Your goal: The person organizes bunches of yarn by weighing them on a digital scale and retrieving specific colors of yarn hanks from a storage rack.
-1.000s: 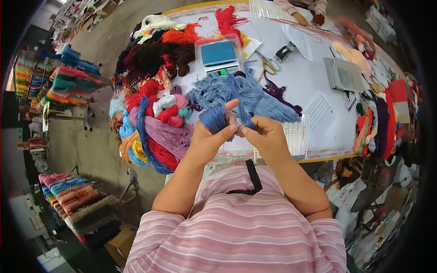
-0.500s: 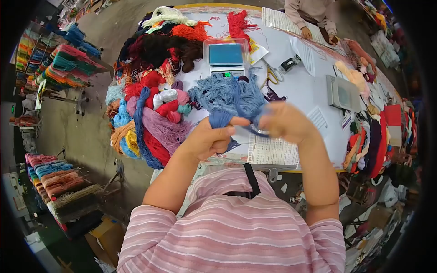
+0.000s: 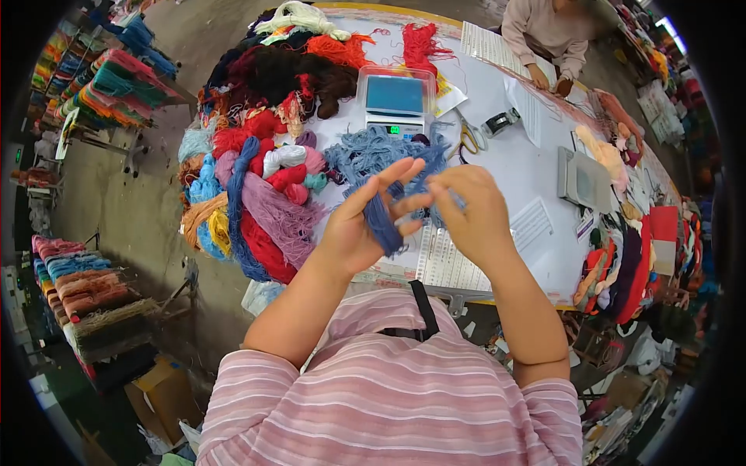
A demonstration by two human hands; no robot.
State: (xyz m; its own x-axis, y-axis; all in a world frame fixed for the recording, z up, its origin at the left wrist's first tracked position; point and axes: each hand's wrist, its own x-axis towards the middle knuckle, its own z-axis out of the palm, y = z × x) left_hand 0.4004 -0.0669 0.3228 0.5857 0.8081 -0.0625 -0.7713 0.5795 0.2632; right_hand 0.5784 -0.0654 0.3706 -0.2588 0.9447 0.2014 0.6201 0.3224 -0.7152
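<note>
A loop of dark blue yarn (image 3: 381,224) hangs round the fingers of my left hand (image 3: 353,225), whose palm is turned up with the fingers partly spread. Close on its right, my right hand (image 3: 472,211) has its thumb and fingertips pinched together on a blue strand near the left fingertips. Behind both hands lies a loose heap of light blue yarn (image 3: 365,153). A scale (image 3: 395,97) with a clear tray and a green display stands just beyond the heap.
Mixed yarn skeins (image 3: 272,210) fill the table's left side. Scissors (image 3: 471,138), a tape dispenser (image 3: 501,122) and a grey device (image 3: 584,180) lie to the right. A co-worker's hands (image 3: 550,81) rest at the far edge. Yarn racks (image 3: 101,287) stand left.
My left hand has turned and opened its fingers, with the yarn loop lower across them. My right hand has moved slightly left and down, nearer to the left fingertips.
</note>
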